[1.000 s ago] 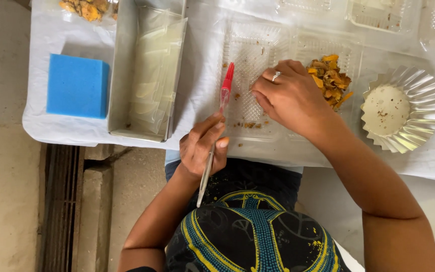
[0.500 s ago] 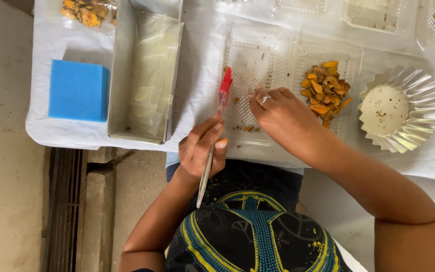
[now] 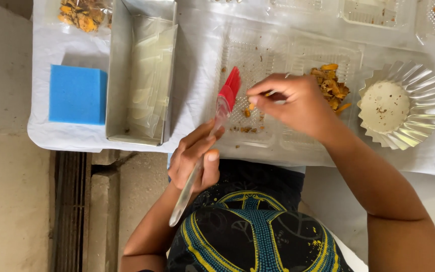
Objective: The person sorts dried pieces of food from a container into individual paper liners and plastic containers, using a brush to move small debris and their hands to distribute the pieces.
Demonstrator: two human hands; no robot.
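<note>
While poised over the clear tray (image 3: pixel 247 60) at centre frame, pinches a small orange chip (image 3: pixel 251 107) between thumb and forefinger of the right hand (image 3: pixel 298 103). Grips a red-bristled brush (image 3: pixel 222 106) by its handle in the left hand (image 3: pixel 192 158), fingers wrapped shut, bristles just left of the chip. Looks light, dry and brittle, that chip: best taken gently by its edges, likely to crumble if squeezed. Piled just right of the hand, more chips (image 3: pixel 333 85); at far right, a foil cup (image 3: pixel 419 85).

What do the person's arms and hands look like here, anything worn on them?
Both arms are bare as far as the frame shows, with no sleeves, gloves or watch. The left hand shows no ring. The right hand shows none either, though its fingers are curled under. Nails are short and unpainted.
</note>
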